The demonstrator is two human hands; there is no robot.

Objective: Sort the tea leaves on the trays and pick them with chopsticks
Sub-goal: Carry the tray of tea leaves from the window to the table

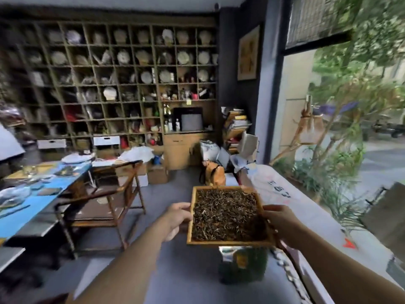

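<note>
A square wooden tray point(193, 212) filled with dark dried tea leaves point(228, 216) is held in the air in front of me, above the grey floor. My left hand point(176, 218) grips its left rim, thumb on top. Its right rim is held by my right hand point(282, 220). The tray is roughly level. No chopsticks are visible.
A green packet point(242, 265) stands on the floor under the tray. A wooden chair point(105, 200) and a blue-covered table point(32, 194) with dishes are at the left. A white cloth-covered bench point(306, 207) runs along the window at right. Shelves point(109, 84) fill the back wall.
</note>
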